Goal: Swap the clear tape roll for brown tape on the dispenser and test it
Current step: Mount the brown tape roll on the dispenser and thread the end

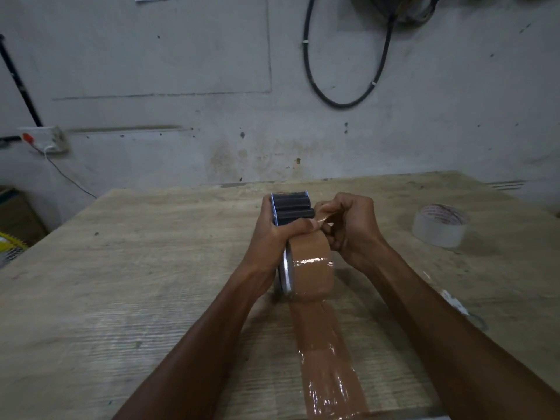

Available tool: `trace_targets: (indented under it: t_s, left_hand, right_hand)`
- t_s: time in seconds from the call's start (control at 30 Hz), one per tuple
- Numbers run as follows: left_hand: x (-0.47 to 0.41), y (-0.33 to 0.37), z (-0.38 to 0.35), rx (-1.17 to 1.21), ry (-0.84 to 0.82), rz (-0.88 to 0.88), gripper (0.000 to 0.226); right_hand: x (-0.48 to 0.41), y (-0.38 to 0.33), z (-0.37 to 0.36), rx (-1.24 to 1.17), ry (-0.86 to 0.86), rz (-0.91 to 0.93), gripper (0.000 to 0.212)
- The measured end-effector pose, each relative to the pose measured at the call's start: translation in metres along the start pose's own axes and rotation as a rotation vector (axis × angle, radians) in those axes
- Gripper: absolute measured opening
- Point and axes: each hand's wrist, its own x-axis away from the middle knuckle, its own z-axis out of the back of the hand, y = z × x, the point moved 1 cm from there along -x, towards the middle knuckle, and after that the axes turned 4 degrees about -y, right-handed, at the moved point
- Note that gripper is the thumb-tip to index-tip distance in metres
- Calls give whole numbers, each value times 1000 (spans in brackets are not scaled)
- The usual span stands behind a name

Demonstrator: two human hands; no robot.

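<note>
Between both hands, dispenser (pixel 291 211) gripped by left hand (pixel 274 234), right hand (pixel 351 225) pinching brown tape (pixel 310 268)

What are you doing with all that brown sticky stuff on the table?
A person is trying out a tape dispenser loaded with a brown tape roll. The left hand grips the dispenser, and the right hand pinches the tape near its top. A long strip of brown tape already lies stuck along the wooden table. The whitish roll sits apart on the right.
</note>
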Motion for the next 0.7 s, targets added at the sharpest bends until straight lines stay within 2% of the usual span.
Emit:
trace_targets:
  t_s: [0.1, 0.2, 0.27, 0.43, 0.5, 0.6, 0.7]
  left_hand:
    - [1, 2, -3, -1, -17, 2, 78]
    - [1, 1, 0, 25, -6, 11, 80]
    - [2, 0, 3, 53, 12, 35, 74]
    - [2, -1, 5, 57, 32, 45, 74]
    - [3, -1, 4, 26, 37, 35, 68]
    - [3, -2, 3, -33, 56, -25, 78]
    - [3, -1, 1, -70, 61, -71, 81]
  right_hand:
    - [2, 0, -3, -46, -50, -18, 16]
    - [1, -4, 7, -171, -53, -14, 26]
    - [-2, -9, 18, -214, -26, 15, 33]
    - [-3, -11, 21, -7, 88, 75, 33]
    - [-2, -12, 17, 61, 79, 55, 38]
    - [1, -15, 9, 211, 31, -33, 48]
    - [4, -15, 4, 308, 5, -27, 41]
